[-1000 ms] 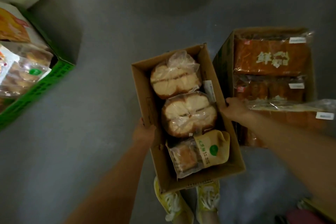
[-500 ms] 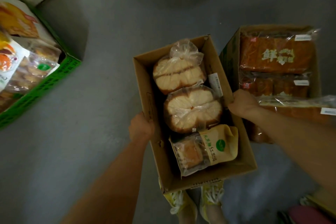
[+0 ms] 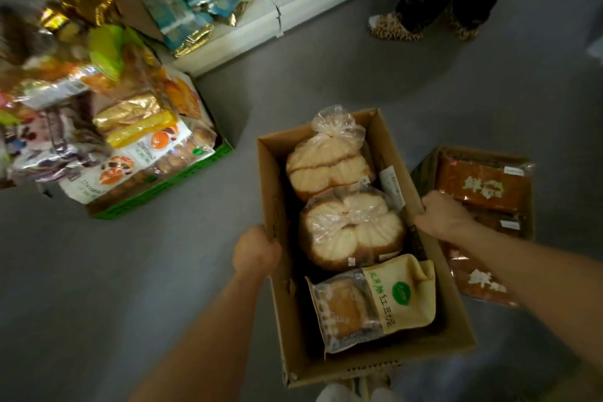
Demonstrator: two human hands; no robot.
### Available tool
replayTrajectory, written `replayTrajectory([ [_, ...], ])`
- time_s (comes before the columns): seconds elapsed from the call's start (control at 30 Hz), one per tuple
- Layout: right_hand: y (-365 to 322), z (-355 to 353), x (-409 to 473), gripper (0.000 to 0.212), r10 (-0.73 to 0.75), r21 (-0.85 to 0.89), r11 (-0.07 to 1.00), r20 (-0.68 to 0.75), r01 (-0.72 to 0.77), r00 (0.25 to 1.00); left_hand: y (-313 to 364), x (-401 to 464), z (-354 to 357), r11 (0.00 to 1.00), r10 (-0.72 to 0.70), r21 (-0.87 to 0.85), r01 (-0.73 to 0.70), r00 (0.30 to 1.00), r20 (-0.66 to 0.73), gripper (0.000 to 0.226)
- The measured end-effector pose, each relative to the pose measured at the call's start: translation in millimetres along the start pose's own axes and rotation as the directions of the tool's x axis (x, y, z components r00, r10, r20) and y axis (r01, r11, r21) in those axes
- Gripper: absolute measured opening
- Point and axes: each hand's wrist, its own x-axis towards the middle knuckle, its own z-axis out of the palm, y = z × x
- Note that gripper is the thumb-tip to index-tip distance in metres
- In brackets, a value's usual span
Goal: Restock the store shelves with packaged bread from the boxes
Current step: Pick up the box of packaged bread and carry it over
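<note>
Gripping opposite long walls of an open cardboard box (image 3: 277,202), the left hand (image 3: 256,250) and right hand (image 3: 445,215) are shown with fingers curled over the rims, so that the box is held between them. Between the hands, two clear-bagged bread loaves (image 3: 350,232) are seen, with a beige-labelled bread packet (image 3: 375,300) nearer the wrists. Beyond the right hand a second box of brown bread packs (image 3: 483,183) is seen on the floor (image 3: 98,287), and well beyond the left hand a green crate (image 3: 169,189) of mixed packets.

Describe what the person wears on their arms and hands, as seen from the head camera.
Nothing shows on either: the left hand and right hand are bare, with no gloves, rings or watch visible. Both forearms are bare as far as the frame shows; no sleeve is in view.
</note>
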Motion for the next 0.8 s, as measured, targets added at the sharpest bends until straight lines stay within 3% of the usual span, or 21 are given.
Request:
replayTrajectory([
  [0.27, -99, -79, -81, 0.01, -0.208, -0.102, 0.973, -0.011, 0.205, 0.978, -30, -86, -118, 0.982, -0.079, -0.183, 0.054, 0.988, -0.135, 0.01],
  [0.47, -185, -113, -139, 0.014, -0.408, -0.202, 0.895, -0.012, 0.397, 0.913, -77, -144, -192, 0.946, -0.166, -0.314, 0.086, 0.956, -0.24, 0.011],
  [0.8, -364, -73, -225, 0.017, -0.613, -0.251, 0.75, 0.086, 0.612, 0.786, -219, -193, -301, 0.887, -0.345, -0.419, 0.194, 0.881, -0.323, 0.011],
])
